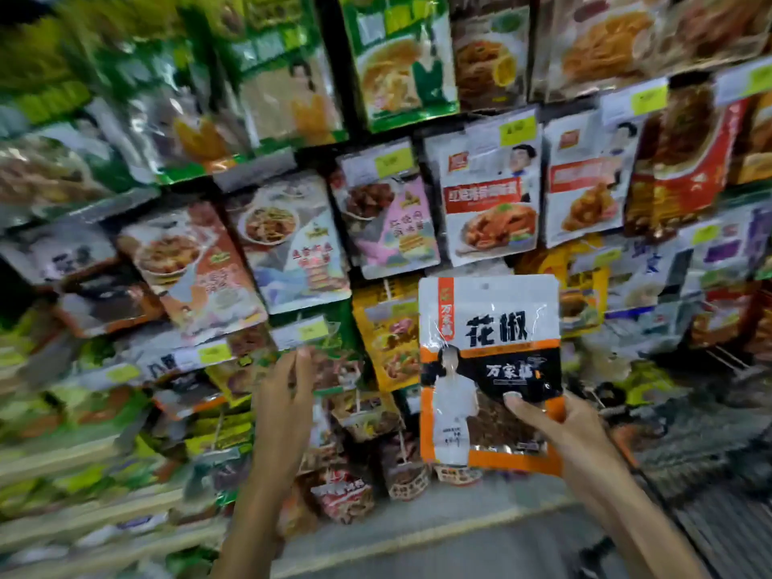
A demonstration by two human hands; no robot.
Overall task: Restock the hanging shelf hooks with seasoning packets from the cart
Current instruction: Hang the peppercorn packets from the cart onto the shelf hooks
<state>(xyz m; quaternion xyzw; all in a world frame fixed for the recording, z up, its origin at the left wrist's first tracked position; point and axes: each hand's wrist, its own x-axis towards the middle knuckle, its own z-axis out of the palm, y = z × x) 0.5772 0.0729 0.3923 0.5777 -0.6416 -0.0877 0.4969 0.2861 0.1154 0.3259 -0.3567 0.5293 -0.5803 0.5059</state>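
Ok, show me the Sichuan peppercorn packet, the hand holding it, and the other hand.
Sichuan peppercorn packet (488, 328): head view, white upper panel.
Right hand (570, 432): head view, base of thumb.
Left hand (286, 401): head view, middle of hand.

We counted two hands, a left hand (288, 394) and a right hand (559, 424), and one black-and-orange packet (488, 369). Among the hanging stock we made out two red-banded packets (491, 194) (585, 181), one pink packet (392, 227) and one yellow packet (388, 340). The other hanging packets (292, 240) and the yellow tags (518, 129) were too blurred for us to count.
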